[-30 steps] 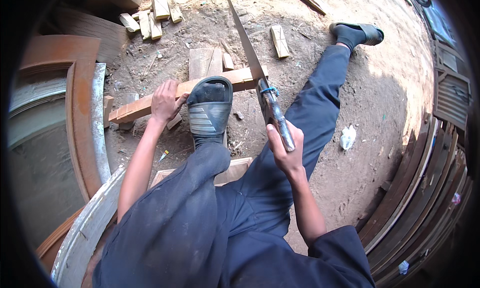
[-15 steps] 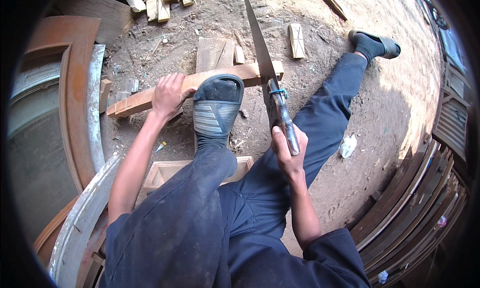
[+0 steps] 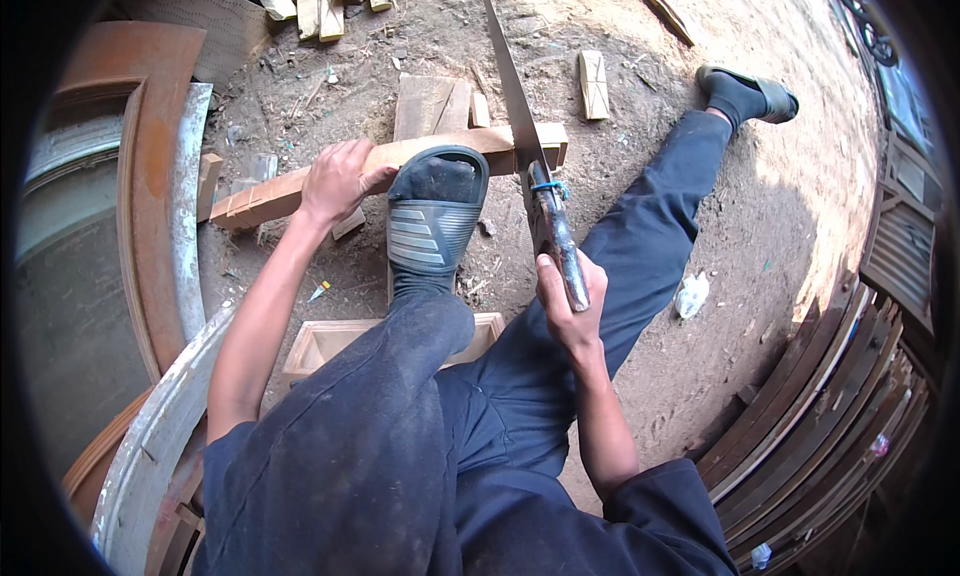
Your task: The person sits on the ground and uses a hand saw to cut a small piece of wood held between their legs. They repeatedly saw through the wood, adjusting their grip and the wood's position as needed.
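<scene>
A long handsaw (image 3: 512,81) points away from me, its blade crossing the right end of a wooden beam (image 3: 265,198). My right hand (image 3: 574,298) is closed round the saw's worn handle, which has a blue tie wound on it. My left hand (image 3: 340,184) grips the beam left of my foot, fingers over its far side and thumb on top. My left foot in a grey sandal (image 3: 437,211) presses on the beam's middle. Whether the teeth sit in a cut cannot be made out.
A flat board (image 3: 430,108) lies beneath the beam. Short wood blocks (image 3: 330,14) are piled at the far left, and one block (image 3: 593,86) lies beyond the saw. A wooden frame (image 3: 150,176) leans at left; stacked planks (image 3: 800,406) fill the right. My right leg stretches far right.
The saw and my right hand have shifted slightly left. My left hand still holds the beam, which has barely moved.
</scene>
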{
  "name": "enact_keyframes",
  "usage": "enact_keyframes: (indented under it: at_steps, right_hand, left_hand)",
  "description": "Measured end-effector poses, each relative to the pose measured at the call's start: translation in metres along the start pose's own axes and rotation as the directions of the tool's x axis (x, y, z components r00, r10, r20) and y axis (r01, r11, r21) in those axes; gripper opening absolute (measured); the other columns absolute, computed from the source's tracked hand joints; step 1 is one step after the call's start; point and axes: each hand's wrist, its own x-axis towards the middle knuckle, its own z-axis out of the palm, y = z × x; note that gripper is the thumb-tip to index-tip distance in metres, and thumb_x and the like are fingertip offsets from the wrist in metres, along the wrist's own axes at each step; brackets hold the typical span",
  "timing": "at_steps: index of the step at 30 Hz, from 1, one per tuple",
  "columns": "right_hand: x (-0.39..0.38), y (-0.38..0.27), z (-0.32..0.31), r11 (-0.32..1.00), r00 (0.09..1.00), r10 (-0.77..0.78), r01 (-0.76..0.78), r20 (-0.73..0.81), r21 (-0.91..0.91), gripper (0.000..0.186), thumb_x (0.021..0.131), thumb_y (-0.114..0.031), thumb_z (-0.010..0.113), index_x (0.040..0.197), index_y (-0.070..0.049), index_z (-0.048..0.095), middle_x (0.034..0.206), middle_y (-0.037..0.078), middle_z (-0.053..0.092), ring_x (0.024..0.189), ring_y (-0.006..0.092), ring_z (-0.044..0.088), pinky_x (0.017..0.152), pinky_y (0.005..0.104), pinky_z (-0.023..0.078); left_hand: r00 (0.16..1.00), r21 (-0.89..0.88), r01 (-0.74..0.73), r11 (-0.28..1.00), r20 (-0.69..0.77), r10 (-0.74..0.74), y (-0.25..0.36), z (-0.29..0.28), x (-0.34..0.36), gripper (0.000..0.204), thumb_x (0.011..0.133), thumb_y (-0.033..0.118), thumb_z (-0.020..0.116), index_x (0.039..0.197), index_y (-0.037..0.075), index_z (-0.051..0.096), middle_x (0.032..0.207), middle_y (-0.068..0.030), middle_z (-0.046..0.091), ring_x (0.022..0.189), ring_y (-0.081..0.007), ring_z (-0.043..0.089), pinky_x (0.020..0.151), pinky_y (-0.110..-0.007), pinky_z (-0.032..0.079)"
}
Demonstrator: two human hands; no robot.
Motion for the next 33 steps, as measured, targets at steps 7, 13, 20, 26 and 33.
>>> enact_keyframes:
  at_steps: [7,13,20,26,33]
  right_hand:
    - [0.001,-0.008,0.010,0.998,0.999,-0.024,0.021,-0.046,-0.056,0.018,0.084,-0.004,0.059,0.068,0.000,0.051,0.051,0.002,0.045,0.045,0.0067,0.041,0.044,0.0280,0.034]
    - [0.023,-0.014,0.017,0.998,0.998,-0.002,-0.001,-0.057,-0.060,0.019,0.084,-0.004,0.058,0.067,0.001,0.051,0.052,0.004,0.046,0.048,0.0069,0.040,0.045,0.0290,0.034]
    - [-0.012,-0.014,0.015,0.997,0.991,0.075,-0.074,-0.106,0.013,0.020,0.086,-0.004,0.057,0.067,0.001,0.051,0.054,0.001,0.045,0.051,0.0055,0.039,0.045,0.0275,0.033]
    - [-0.151,-0.034,-0.023,0.936,0.931,0.351,-0.352,-0.097,0.005,0.020,0.084,-0.004,0.058,0.065,-0.001,0.050,0.049,0.003,0.045,0.044,0.0077,0.043,0.043,0.0277,0.032]
    - [-0.161,-0.030,-0.071,0.999,0.986,-0.035,0.029,-0.161,-0.035,0.015,0.079,-0.009,0.054,0.073,0.004,0.061,0.051,0.007,0.053,0.042,0.0175,0.053,0.042,0.0306,0.039]
  left_hand:
    - [1.000,0.003,0.012,1.000,0.012,-0.012,0.004,-0.003,0.002,0.073,0.086,0.067,0.040,0.099,-0.003,0.058,0.090,-0.0218,0.062,0.089,-0.0382,0.060,0.077,-0.046,0.047]
    - [0.979,0.002,0.139,0.990,0.152,-0.138,0.012,-0.015,0.015,0.069,0.087,0.066,0.041,0.094,0.000,0.060,0.086,-0.0233,0.063,0.083,-0.0401,0.062,0.072,-0.048,0.048]
    - [0.950,-0.053,0.165,0.985,0.278,-0.144,0.008,-0.026,0.037,0.063,0.088,0.065,0.042,0.086,0.006,0.063,0.077,-0.0226,0.064,0.082,-0.0414,0.063,0.071,-0.050,0.048]
    - [0.950,-0.119,0.163,0.979,0.286,-0.124,0.003,-0.020,0.035,0.064,0.088,0.066,0.041,0.087,0.006,0.064,0.076,-0.0222,0.065,0.081,-0.0407,0.063,0.071,-0.048,0.048]
    - [0.984,-0.020,0.068,0.997,0.168,-0.064,0.000,-0.015,0.027,0.060,0.088,0.063,0.045,0.095,0.007,0.063,0.083,-0.0203,0.066,0.082,-0.0391,0.064,0.072,-0.048,0.049]
